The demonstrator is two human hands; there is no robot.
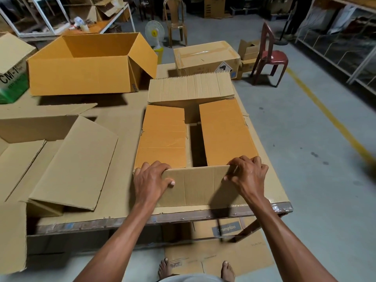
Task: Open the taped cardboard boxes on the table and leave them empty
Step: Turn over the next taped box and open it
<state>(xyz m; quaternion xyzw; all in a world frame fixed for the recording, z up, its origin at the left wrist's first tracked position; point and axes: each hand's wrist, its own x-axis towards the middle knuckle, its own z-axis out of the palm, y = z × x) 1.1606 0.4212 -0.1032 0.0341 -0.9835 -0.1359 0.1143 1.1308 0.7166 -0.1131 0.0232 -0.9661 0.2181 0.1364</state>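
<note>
Gripping one flap (195,185), two hands, seemingly.

Grey concrete floor (295,139) with a yellow painted line (329,119) running diagonally at right. Two plastic chairs, one dark red (270,58) near the table's far corner, one brown (176,23) further back beside a small white table fan (154,33). White metal-framed shelving (345,43) along the right side; a white-framed workbench (67,23) at upper left; dim background.

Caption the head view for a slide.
Both hands, left and right, grip the near flap of an opened cardboard box.
</note>
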